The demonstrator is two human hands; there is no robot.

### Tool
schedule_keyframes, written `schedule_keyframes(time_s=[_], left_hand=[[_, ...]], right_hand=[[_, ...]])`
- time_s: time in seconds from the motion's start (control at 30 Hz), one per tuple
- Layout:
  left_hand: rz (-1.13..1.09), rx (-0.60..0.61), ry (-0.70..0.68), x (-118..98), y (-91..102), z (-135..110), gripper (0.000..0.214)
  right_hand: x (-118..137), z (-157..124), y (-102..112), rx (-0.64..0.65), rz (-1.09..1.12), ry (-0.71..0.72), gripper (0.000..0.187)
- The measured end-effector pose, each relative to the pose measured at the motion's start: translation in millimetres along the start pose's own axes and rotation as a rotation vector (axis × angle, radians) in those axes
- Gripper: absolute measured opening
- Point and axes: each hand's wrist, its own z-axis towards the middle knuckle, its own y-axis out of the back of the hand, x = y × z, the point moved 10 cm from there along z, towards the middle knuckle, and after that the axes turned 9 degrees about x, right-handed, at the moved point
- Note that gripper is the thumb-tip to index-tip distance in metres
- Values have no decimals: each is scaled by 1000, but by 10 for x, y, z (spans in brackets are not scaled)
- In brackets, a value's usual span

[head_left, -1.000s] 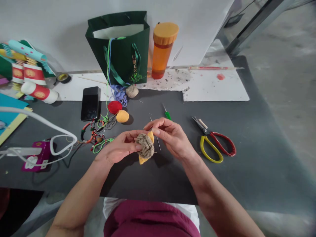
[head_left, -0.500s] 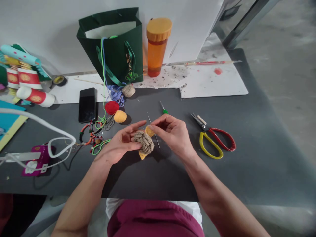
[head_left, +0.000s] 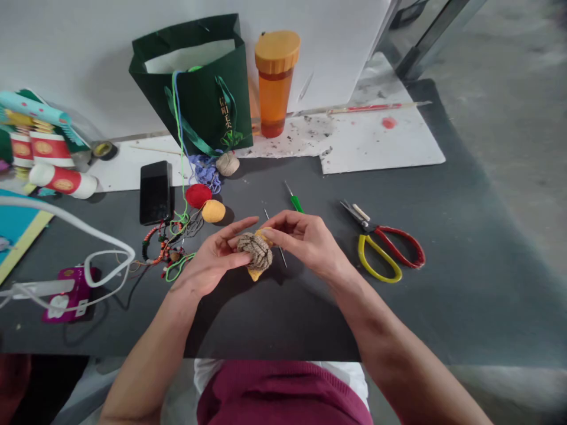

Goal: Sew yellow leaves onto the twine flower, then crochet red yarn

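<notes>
Left hand (head_left: 217, 257) is gripping the brown knit piece (head_left: 257, 252), thumb covering its edge; right hand (head_left: 308, 241) is pinching its upper yellow tip (head_left: 264, 233), fingers hiding most of that. Piece is hanging between both hands above the counter (head_left: 465, 295). Right hand is also blocking the rod's (head_left: 282, 257) middle and the green handle's (head_left: 296, 203) end. Bag (head_left: 199, 100) is hiding most contents; white cable (head_left: 88, 230) is running off-frame left.
</notes>
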Motion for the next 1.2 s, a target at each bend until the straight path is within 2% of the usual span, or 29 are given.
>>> schedule_keyframes(time_s=[0.17,0.5,0.73,0.97,1.2], left_hand=[[-14,20,-2,-11,-9,-13,61],[23,62,-5,-47,15,-35,59],[22,96,-17,-142,-22,-67,60],[-17,246,53,-54,-181,-95,60],[19,261,-5,-125,-175,-139,56]], right_hand=[[-64,28,45,-10,33,-18,42],[-115,50,1,39,181,-51,43],[-111,43,57,-19,190,-48,43],[-15,24,34,9,161,8,39],[48,-3,-10,45,260,99,33]])
